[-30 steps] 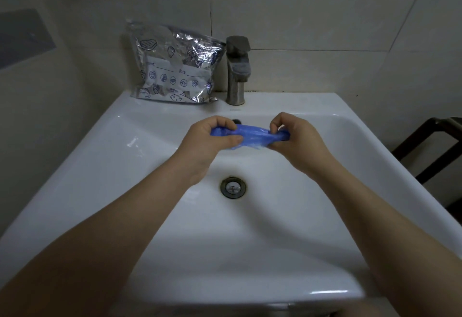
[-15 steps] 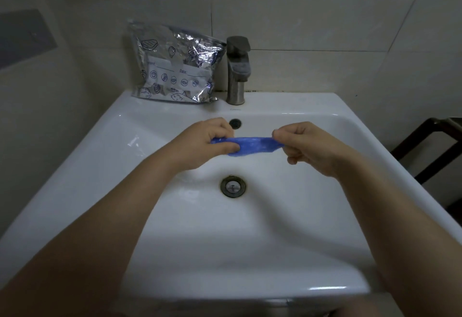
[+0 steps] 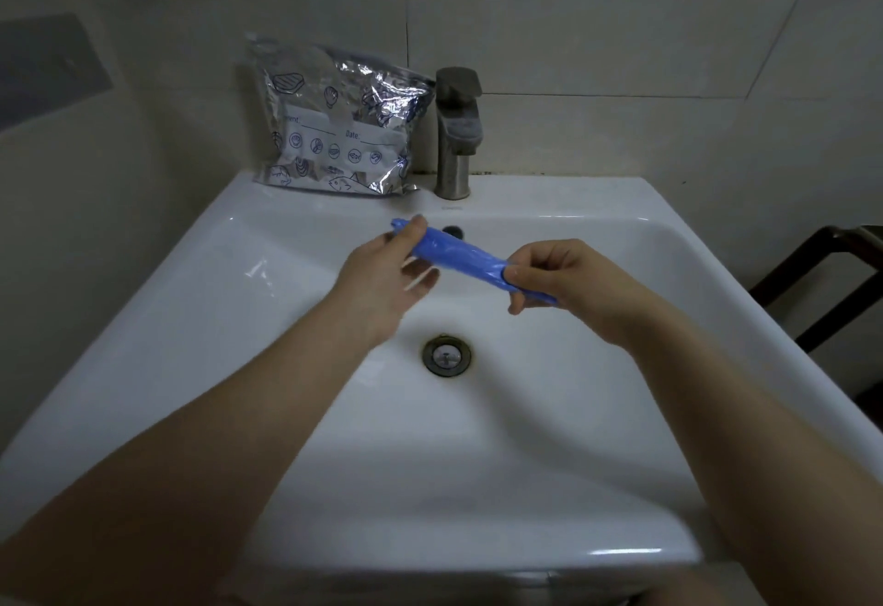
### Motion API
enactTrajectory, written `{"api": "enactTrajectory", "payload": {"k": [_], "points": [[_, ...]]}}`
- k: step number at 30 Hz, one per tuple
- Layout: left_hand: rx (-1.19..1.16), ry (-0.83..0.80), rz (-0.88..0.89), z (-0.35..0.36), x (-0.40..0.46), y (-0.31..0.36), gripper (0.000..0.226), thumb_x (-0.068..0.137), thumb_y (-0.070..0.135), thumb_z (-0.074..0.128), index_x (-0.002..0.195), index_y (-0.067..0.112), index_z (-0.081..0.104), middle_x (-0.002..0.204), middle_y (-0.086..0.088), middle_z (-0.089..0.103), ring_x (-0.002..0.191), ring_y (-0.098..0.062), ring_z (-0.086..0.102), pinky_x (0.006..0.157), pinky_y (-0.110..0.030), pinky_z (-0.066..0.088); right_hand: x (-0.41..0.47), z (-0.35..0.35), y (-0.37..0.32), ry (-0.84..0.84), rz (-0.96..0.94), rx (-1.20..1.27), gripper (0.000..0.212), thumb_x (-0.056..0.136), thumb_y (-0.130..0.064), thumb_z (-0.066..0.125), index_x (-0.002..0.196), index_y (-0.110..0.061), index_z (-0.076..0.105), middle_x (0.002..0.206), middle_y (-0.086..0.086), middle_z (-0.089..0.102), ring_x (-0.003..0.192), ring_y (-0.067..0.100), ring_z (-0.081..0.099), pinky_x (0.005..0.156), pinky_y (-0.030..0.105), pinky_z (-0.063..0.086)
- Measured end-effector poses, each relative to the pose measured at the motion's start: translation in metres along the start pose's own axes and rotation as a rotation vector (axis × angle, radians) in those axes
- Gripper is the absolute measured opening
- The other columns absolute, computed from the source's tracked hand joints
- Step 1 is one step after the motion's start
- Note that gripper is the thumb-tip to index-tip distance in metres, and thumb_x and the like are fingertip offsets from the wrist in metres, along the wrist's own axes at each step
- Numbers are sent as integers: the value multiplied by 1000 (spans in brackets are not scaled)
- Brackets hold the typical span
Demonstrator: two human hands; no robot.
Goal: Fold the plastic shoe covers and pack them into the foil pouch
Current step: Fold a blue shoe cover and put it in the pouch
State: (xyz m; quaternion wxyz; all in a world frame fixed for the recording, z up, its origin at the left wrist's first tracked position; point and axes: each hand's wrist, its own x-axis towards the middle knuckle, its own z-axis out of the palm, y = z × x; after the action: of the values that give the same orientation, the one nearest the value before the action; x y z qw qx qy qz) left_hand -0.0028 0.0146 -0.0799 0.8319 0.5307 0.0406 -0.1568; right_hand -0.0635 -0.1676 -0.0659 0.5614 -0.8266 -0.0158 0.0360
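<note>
Tiled washroom, white sink (image 3: pixel 645 242) | blue shoe cover (image 3: pixel 458 255) now slanted, stretched narrower above basin | left hand (image 3: pixel 389 273) grip pinching far end, right hand (image 3: pixel 568 285) grip pinching near end | foil pouch (image 3: pixel 334 122) upright beside tap (image 3: pixel 456 132), nothing packed yet

Left hand (image 3: pixel 392 271) fingers (image 3: pixel 420 282) motion-blurred; chair (image 3: pixel 822 280) cropped.

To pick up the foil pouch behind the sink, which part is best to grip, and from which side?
A judgement: pinch the foil pouch at its top left corner, coming from above and the left. It stands upright against the wall on the sink ledge, and the faucet crowds its right edge. Both the left hand and right hand currently hold the blue shoe cover.
</note>
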Motion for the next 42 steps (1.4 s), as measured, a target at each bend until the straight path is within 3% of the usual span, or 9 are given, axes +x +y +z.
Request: {"api": "enactTrajectory", "payload": {"k": [4, 7, 11, 17, 24, 29, 32, 36, 42], "points": [[-10, -129, -146, 10, -4, -15, 32, 86, 31, 60, 112, 12, 59, 104, -6, 70, 94, -20, 68, 75, -35, 54, 6, 12, 4, 91, 6, 42, 18, 93, -14, 53, 78, -7, 62, 65, 4, 65, 60, 7, 62, 71, 22, 55], [90, -117, -127, 10, -5, -24, 20, 91, 27, 56, 105, 14, 61, 100, -4, 70, 90, -15, 68, 77, -31, 52, 8, 17, 7, 108, 26, 31, 16, 93, -16, 54, 82, -7, 62, 63, 3, 67, 58, 8, 61, 68, 26, 53], [115, -51, -93, 7, -4, -21, 11, 95, 19, 52, 99, 13, 60, 95, -4, 69, 86, -14, 67, 81, -29, 51, 7, 25, 6, 37, 33, -71, 9, 93, -20, 54, 92, -11, 55, 67, 3, 71, 59, 10, 60, 54, 14, 45], [307, 85, 85, 2, -5, -21, 12, 94, 10, 53, 90, 19, 47, 85, -8, 67, 71, -14, 69, 76, -26, 54, 4, 26, 5, -71, -72, 14, 4, 95, -8, 47, 93, -11, 45, 75, 8, 71, 67, 13, 66, 61, 14, 48], [419, -60, 8, 12, -13, -19, 18, 90, 30, 58, 98, 14, 54, 102, -10, 66, 82, -22, 69, 80, -31, 55, 6, 25, 9, -87, -64, -108, 6, 95, -10, 49, 95, -8, 54, 82, 10, 72, 76, 16, 68, 74, 21, 51], [527, 74, 159, 8, -9, -20, 19, 88, 5, 59, 80, 17, 47, 93, -19, 66, 71, -24, 68, 72, -32, 58, 5, 31, 9, -151, -70, -121, 6, 91, -2, 52, 93, -3, 58, 87, 11, 72, 73, 10, 67, 73, 23, 53], [510, 55, 217, 7, -10, -16, 24, 89, 0, 53, 74, 18, 50, 87, -18, 65, 63, -23, 65, 62, -29, 56, 3, 29, 5, -185, -99, -12, 16, 90, 6, 46, 93, -1, 59, 92, 14, 70, 78, 7, 67, 70, 17, 51], [546, 12, 261, 8, -11, -13, 33, 89, -7, 41, 69, 14, 57, 84, -14, 64, 60, -21, 60, 52, -23, 50, 0, 25, 1, -241, -103, 52, 35, 85, 14, 40, 97, -12, 60, 97, 6, 69, 89, 11, 67, 74, 23, 54], [540, -75, 279, 8, -11, -13, 26, 89, -3, 49, 84, 15, 68, 89, -7, 69, 79, -16, 66, 77, -23, 55, 1, 27, 1, -123, -69, 61, 11, 92, -6, 53, 86, -10, 60, 80, 3, 72, 74, 14, 68, 62, 22, 52]]}}
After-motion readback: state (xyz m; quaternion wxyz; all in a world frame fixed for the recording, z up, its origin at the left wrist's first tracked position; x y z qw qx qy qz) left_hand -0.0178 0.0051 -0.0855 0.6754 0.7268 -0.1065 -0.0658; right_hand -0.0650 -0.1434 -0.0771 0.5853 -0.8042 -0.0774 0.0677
